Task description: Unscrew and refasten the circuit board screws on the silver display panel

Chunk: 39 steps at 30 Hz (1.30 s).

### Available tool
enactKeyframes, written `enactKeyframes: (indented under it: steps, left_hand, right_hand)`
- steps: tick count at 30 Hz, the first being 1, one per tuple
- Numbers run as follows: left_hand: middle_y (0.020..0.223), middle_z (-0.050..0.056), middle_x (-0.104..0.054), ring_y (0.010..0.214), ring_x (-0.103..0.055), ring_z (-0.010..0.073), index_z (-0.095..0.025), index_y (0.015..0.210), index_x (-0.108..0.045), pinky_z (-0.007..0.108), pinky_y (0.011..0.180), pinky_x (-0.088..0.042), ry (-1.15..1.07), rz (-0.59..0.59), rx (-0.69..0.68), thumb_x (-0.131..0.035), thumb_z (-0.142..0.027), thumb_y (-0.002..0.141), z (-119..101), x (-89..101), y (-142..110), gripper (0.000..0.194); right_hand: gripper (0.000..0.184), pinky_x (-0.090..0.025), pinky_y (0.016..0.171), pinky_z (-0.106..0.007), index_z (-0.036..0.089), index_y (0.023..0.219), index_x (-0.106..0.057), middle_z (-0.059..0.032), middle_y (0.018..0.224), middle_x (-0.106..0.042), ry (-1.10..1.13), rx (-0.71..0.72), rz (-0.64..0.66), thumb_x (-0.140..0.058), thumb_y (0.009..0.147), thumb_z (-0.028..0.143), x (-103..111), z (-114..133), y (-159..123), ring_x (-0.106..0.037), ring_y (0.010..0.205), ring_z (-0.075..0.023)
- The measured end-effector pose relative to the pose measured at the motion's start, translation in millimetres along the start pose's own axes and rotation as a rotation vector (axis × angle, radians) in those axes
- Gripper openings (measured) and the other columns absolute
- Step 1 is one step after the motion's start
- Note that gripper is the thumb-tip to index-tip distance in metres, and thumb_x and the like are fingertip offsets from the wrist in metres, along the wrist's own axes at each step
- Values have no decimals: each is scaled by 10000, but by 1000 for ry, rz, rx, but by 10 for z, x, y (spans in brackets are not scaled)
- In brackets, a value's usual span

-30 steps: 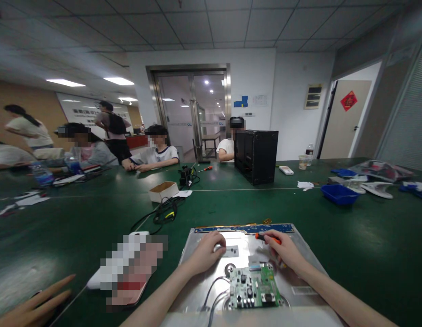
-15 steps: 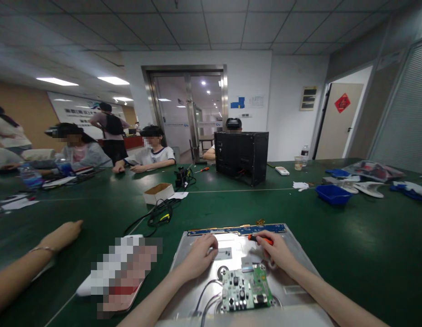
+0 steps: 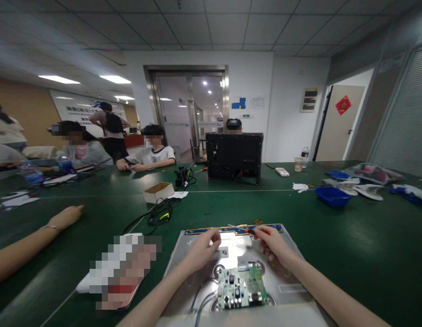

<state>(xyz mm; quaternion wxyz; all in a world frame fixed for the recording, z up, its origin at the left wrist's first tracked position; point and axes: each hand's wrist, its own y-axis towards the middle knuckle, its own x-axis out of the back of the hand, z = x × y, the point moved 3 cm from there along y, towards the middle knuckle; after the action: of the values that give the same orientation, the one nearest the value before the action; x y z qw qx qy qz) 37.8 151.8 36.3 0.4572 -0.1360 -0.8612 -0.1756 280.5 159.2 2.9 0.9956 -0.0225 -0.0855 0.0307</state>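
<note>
Screwdriver [image 3: 249, 230] now points left over the blue strip [image 3: 275, 228] on the metal panel [image 3: 236, 243], right hand [image 3: 275, 244] clamping its handle with the fingers. Left hand [image 3: 201, 250] is curled, can't tell if fingertips touch. Black case [image 3: 234, 156] got turned too.

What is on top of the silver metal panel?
A green circuit board lies on the metal panel, dark cables beside it; a blue strip board runs along the far edge. The metal directly beneath both boards is covered and cannot be seen.
</note>
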Motion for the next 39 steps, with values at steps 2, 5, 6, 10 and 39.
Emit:
enactKeyframes:
  steps: [2,5,6,10,39]
  left_hand:
    - [909,32,-670,855,-609,192,-197,835,-548,258,756,-438,0,19,-48,-494,-154,865,-191,-51,7,75]
    - [877,14,-702,823,-629,177,-193,821,-610,244,752,-434,22,98,-161,-565,-130,844,-498,-185,31,81]
    - [873,6,-713,814,-636,173,-196,825,-632,242,750,-431,34,132,-203,-600,-122,829,-588,-238,48,80]
    - [830,-14,-729,807,-659,176,-205,782,-667,263,784,-420,112,238,-338,-654,-77,804,-822,-436,143,130]
    - [881,24,-739,870,-658,203,-172,837,-660,347,850,-384,437,123,-457,-620,-202,956,-905,-690,71,128]
  right_hand:
    - [426,-321,381,-195,187,827,-663,61,528,-485,40,-7,-5,-678,761,608,18,-10,29,-437,417,-93]
    - [469,-309,387,-203,193,813,-663,62,532,-488,84,6,1,-697,718,651,66,-22,10,-432,410,-91]
    - [477,-308,390,-206,194,818,-672,55,550,-510,94,16,0,-700,713,658,90,-24,-7,-441,417,-93]
    - [483,-320,410,-205,206,920,-727,8,731,-637,117,64,-26,-706,729,650,191,-25,-69,-501,491,-100]
    - [432,-358,368,-218,202,789,-642,45,555,-572,36,179,-76,-766,657,594,292,118,-88,-490,418,-113]
